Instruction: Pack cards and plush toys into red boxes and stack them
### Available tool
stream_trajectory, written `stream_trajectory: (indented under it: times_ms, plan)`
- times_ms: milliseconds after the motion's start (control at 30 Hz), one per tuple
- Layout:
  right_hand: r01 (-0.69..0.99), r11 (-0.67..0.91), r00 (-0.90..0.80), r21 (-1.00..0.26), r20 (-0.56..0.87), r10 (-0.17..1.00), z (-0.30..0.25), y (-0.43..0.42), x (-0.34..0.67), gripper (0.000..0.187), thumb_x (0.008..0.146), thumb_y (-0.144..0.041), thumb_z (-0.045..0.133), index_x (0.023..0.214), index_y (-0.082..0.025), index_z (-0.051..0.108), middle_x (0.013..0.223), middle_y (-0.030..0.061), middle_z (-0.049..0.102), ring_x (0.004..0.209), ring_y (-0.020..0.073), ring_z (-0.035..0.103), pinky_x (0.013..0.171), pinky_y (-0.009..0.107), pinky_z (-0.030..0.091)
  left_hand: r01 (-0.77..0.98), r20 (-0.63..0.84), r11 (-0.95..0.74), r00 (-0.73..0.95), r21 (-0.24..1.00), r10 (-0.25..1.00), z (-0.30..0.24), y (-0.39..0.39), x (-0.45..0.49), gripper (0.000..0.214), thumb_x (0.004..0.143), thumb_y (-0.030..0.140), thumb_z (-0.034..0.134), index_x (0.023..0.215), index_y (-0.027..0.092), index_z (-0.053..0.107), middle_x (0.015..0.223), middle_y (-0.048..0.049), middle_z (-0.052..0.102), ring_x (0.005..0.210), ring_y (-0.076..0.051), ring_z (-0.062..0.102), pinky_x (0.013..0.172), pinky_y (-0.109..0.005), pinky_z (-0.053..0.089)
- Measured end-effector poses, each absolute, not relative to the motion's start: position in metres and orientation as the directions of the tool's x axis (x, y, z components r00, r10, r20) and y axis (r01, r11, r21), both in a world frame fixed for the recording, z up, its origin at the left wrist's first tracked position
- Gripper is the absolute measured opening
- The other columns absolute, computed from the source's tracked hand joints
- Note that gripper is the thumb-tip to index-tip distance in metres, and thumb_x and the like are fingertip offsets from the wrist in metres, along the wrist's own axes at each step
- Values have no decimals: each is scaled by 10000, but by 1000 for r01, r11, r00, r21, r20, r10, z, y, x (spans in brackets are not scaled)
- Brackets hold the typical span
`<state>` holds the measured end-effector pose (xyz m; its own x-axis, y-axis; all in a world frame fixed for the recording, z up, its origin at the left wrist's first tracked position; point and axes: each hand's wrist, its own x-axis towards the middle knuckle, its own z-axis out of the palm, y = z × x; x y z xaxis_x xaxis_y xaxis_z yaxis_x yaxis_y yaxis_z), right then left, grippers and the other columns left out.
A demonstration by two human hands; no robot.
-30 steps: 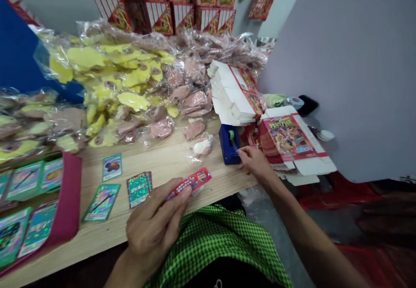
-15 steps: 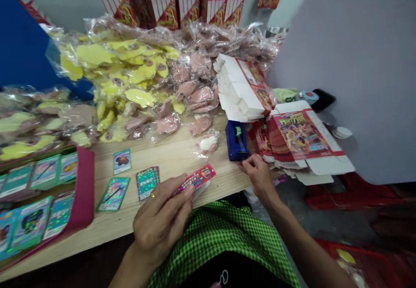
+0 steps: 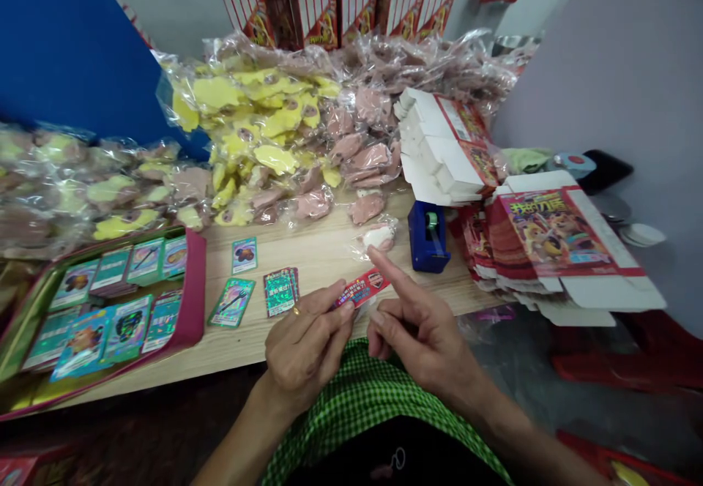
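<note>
My left hand (image 3: 307, 336) pinches a shiny red printed card or slim packet (image 3: 363, 288), with a pale flap partly showing beneath it. Close to the packet's right end is my right hand (image 3: 428, 332). Its index finger points outward above the packet, while the thumb and other fingers are curled together; whatever they hold, if anything, is too small to make out. Beyond the right hand stands a blue tape dispenser (image 3: 428, 241) with a greenish roll. A small bagged white-and-pink figure (image 3: 380, 236) lies just past the packet.
To the left are a stack of teal cards (image 3: 280, 292), two loose cards (image 3: 231, 303) and a magenta-rimmed tin (image 3: 192, 288) of cards. Bagged yellow (image 3: 274, 158) and pink figures pile up behind. Flattened printed boxes (image 3: 554, 233) lie right; red boxes (image 3: 313, 17) stand at the back.
My right hand has left the tape dispenser and come over to the packet in my left hand. The camera view has swung left, so the table appears shifted right.
</note>
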<state>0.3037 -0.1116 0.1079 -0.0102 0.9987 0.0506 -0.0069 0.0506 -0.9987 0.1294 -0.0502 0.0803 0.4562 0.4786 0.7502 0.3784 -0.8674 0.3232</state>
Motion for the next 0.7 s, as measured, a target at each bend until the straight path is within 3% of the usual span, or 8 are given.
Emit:
stream_trajectory:
  times_ms: [67,167,367,500,700]
  plan:
    - [-86,-13,5,-996,-13,1000,107,-106,298,735,983,-250,550,1644,-219,231,633,-53,629,534,144,575,530,279,504,375,751,-864,446,337,487,81,-50,130,159,900,81,699,1033,167,681,1122,-119,795,1001,-205,781,855,-294,646]
    - [-125,-60,40,-990,-65,997,105,-100,292,766,953,-300,591,1632,-174,260,616,-43,644,507,145,590,504,277,518,371,764,-865,428,339,483,80,-49,131,165,886,79,717,1022,162,674,1086,-117,800,998,-205,780,850,-277,640]
    - [-141,-88,95,-986,-102,990,98,-98,289,778,929,-319,611,1608,-141,275,608,-40,648,509,148,603,500,270,530,340,760,-886,470,314,449,74,-46,128,309,904,70,680,1198,164,681,1167,-132,758,1031,-204,752,866,-299,633]
    - [-199,-63,87,-978,-81,993,95,-100,287,859,903,-274,626,1629,-159,181,630,-60,621,572,150,614,571,288,556,308,688,-848,495,433,531,83,-43,128,290,909,57,655,1174,164,703,1134,-123,732,1000,-173,729,831,-260,618]
    - [-200,-52,138,-979,-80,987,90,-99,281,889,919,-293,622,1645,-217,114,624,-76,584,550,157,579,542,289,517,322,553,-773,555,546,622,108,-35,139,59,965,200,637,927,171,672,930,-67,740,868,-171,711,747,-285,592]
